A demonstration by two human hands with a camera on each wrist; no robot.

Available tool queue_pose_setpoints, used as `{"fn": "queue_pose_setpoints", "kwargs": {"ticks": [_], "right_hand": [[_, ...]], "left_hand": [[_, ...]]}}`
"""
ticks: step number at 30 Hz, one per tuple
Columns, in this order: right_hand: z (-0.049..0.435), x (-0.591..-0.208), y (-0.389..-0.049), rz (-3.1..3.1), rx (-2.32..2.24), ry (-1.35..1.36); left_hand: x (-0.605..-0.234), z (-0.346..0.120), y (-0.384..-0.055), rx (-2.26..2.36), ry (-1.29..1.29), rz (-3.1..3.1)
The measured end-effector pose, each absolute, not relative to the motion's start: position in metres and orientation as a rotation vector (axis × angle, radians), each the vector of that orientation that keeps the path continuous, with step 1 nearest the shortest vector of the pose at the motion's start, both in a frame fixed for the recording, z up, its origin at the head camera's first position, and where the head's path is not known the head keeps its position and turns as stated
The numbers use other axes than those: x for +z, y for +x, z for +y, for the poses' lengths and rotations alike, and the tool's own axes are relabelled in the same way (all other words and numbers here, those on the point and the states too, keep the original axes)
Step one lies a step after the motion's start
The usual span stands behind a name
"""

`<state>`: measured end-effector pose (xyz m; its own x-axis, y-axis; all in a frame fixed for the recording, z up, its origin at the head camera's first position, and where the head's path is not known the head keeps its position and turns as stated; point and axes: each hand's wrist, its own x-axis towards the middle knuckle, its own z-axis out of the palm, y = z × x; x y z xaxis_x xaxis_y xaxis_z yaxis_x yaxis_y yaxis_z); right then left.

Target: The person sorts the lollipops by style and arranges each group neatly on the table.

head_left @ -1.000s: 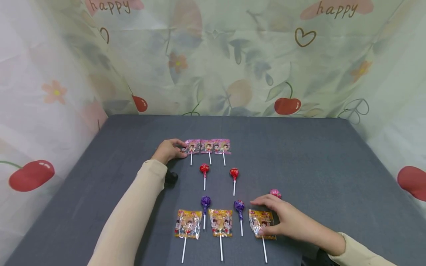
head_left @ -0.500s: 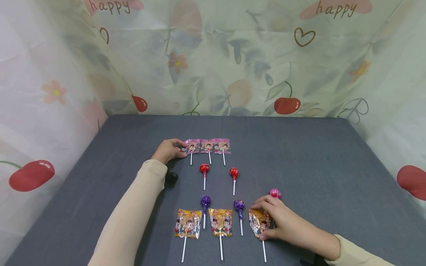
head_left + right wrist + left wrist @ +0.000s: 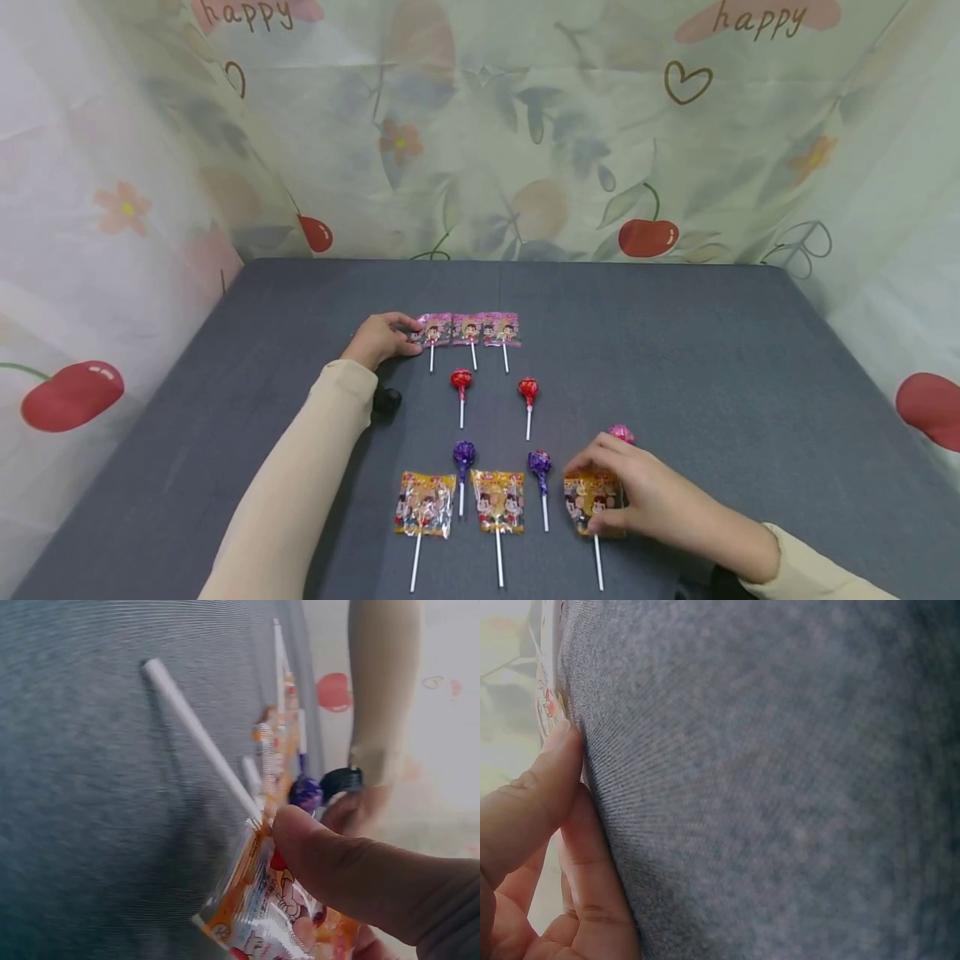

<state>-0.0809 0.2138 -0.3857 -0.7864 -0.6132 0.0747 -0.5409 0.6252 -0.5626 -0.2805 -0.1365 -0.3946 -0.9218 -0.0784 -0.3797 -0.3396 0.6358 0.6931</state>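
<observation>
My left hand holds the left edge of the leftmost pink-wrapped lollipop, first in a row of three at the far side. In the left wrist view the thumb meets the wrapper's edge. At the near right, my right hand grips an orange-wrapped lollipop, fingers at its top edge and thumb at its lower edge. Its white stick points away from the thumb in the right wrist view. Two more orange-wrapped lollipops lie to its left, one in the middle and one farther left.
Two red lollipops lie mid-table, with two purple lollipops nearer. A pink ball lollipop is partly hidden behind my right hand. Patterned cloth hangs around the grey table.
My right hand's fingers have closed in on the orange-wrapped lollipop, which has shifted slightly right and turned straighter. My left hand has stayed still.
</observation>
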Motion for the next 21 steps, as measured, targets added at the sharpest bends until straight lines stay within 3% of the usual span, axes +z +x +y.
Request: {"fn": "queue_pose_setpoints", "kwargs": {"ticks": [11, 21], "right_hand": [[0.212, -0.373, -0.08, 2.647, -1.146, -1.131], [0.208, -0.353, -0.087, 2.679, -1.327, -1.099]], "left_hand": [[-0.396, -0.137, -0.282, 1.191, -0.342, 2.532], [-0.396, -0.138, -0.282, 1.186, -0.336, 2.529]]}}
